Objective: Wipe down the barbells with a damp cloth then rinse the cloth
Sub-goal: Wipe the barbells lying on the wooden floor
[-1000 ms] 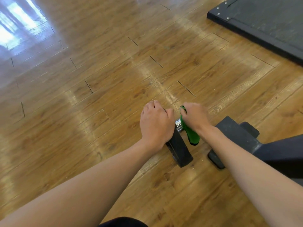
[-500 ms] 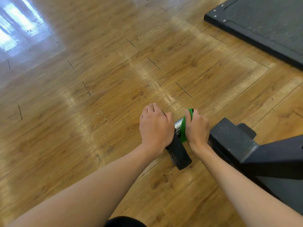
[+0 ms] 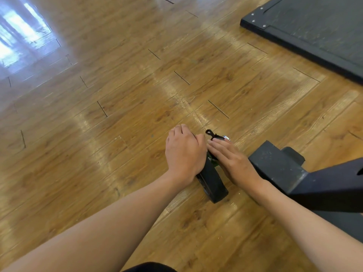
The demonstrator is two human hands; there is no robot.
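Observation:
A small barbell lies on the wooden floor, its black end weight (image 3: 213,183) pointing toward me. My left hand (image 3: 183,152) sits on top of that weight with its fingers curled over the far side. My right hand (image 3: 231,161) lies flat over the handle, fingers straight. Only a sliver of the green cloth (image 3: 214,163) shows under it, beside the weight. A black cord loop (image 3: 211,133) and a bit of chrome (image 3: 226,137) stick out past my right fingertips. The rest of the handle is hidden.
A black metal rack foot (image 3: 279,165) stands just right of my right hand, its beam running off to the right. A dark rubber platform (image 3: 314,26) fills the far right corner. Glossy wooden floor (image 3: 117,95) stretches left and ahead.
My right hand, which gripped the green cloth round the chrome handle, now lies flat over it and hides most of the cloth. My left hand stays on the weight.

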